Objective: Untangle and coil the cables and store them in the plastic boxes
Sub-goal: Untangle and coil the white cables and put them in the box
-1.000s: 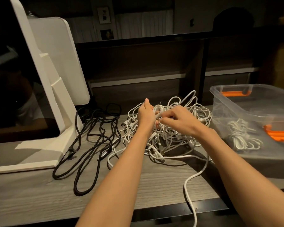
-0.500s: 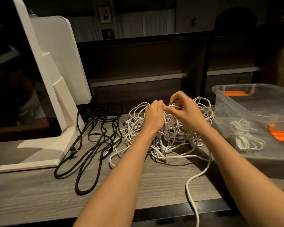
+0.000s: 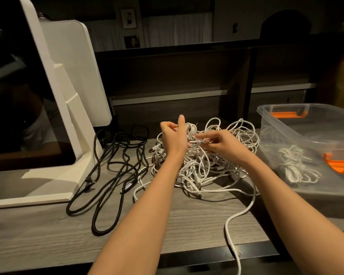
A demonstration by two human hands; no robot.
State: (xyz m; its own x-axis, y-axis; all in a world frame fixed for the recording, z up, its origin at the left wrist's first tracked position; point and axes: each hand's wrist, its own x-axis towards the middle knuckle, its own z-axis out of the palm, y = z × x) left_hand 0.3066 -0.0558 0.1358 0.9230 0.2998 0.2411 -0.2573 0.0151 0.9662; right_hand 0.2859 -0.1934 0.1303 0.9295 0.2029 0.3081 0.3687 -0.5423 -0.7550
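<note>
White cables (image 3: 207, 165) lie tangled on the bench (image 3: 187, 225). Left hand (image 3: 174, 135) grips a bunch of loops, fingers curled; right hand (image 3: 220, 142) pinches one strand. One coil (image 3: 294, 165) sits in the plastic box (image 3: 286, 110).

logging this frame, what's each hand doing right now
Left hand: fingers curled round strands of the white cable tangle.
Right hand: pinching a white strand in the same tangle.

My left hand (image 3: 174, 136) grips white strands atop the tangled white cables (image 3: 205, 163), and my right hand (image 3: 219, 142) pinches one beside it. At three o'clock, the clear plastic box (image 3: 306, 120) holds a coiled white cable (image 3: 295, 165); black cables (image 3: 111, 167) lie at nine.
</note>
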